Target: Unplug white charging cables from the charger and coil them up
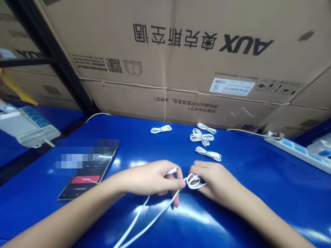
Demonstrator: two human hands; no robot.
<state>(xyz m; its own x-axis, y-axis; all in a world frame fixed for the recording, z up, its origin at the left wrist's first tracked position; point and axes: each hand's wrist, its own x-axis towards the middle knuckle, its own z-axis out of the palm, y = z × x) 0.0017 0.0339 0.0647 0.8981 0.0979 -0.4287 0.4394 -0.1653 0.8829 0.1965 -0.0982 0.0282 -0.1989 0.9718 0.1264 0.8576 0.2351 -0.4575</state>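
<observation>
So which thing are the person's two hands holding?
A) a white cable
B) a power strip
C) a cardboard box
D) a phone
A: the left hand and right hand both hold a white cable, with its loops bunched between them.

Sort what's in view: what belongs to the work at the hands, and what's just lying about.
Work: left hand, right hand, white cable, bundled white cables.

Lying about: smartphone, power strip, AUX carton.
</observation>
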